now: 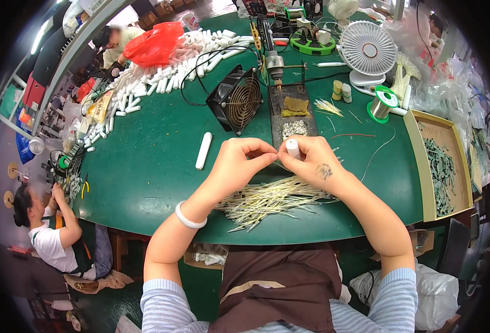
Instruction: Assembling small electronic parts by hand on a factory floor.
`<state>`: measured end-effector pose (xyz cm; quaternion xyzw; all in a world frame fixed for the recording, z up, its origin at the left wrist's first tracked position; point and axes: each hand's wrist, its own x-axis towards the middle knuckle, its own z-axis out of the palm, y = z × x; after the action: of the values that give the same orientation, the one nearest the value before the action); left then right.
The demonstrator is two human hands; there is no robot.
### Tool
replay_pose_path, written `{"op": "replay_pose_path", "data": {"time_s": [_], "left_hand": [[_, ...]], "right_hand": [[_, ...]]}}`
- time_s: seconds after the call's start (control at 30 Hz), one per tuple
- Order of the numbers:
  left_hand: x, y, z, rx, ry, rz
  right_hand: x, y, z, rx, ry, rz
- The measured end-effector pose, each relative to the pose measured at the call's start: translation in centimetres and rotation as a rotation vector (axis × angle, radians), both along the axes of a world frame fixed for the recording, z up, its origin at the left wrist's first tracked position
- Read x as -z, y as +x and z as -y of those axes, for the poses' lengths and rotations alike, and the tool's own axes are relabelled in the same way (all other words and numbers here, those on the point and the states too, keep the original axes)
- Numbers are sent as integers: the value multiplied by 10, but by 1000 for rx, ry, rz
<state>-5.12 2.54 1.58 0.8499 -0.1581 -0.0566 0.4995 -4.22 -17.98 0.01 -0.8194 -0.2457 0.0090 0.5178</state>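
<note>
Past thin wires (272, 201) near the front edge of the bench (161, 194), a white tube (293, 146) is pinched by the right hand (314, 160); fingertips of the left hand (244, 155) are pressed together.

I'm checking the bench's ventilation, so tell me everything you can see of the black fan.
The black fan has a square frame and a round guard of concentric metal-looking rings. It stands angled on the green tabletop, left of the soldering iron, guard facing partly right. A black cable appears to reach its left side. Whether it spins is unclear.
</note>
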Motion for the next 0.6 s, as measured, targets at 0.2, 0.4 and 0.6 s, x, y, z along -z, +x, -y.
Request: {"op": "replay_pose_path", "data": {"time_s": [0.2,0.4,0.6], "left_hand": [[7,5,1,11,-209,-138],[12,9,2,-24,-403,-251],[14,15,-3,-6,-507,-351]], "right_hand": [[-2,5,5,10,32,-120],[-1,13,13,37,74,-138],[-10,10,10,-7,-34,-203]]}}
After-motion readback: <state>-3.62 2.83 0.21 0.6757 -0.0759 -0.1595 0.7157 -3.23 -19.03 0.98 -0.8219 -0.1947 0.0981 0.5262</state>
